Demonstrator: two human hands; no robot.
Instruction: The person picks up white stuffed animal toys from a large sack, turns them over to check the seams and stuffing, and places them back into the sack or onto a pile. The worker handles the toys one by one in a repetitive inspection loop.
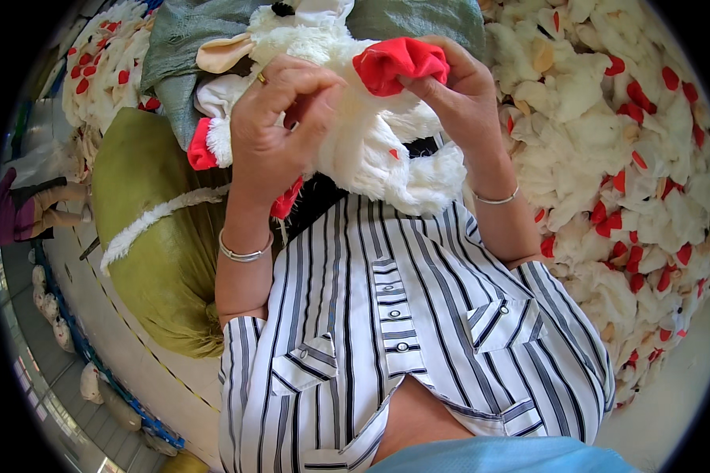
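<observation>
A white plush toy skin (367,150) with fluffy fur lies limp across my lap. Its red fabric end (394,67) is gripped between the thumb and fingers of my right hand (461,87). My left hand (280,118) hovers just left of that red part, in front of the white fur. Its thumb and fingers are drawn together in a pinch; whatever they hold, if anything, is too small to make out. More red parts hang at the skin's left side, and a pale ear-shaped flap (225,54) sticks out beyond my left hand.
At my right rises a big pile of white plush pieces with red parts (607,158). A stuffed olive-green sack (158,236) stands at my left, a white furry strip (162,221) across it. Grey-green sacking (418,24) lies ahead. Another person's leg (59,205) shows far left.
</observation>
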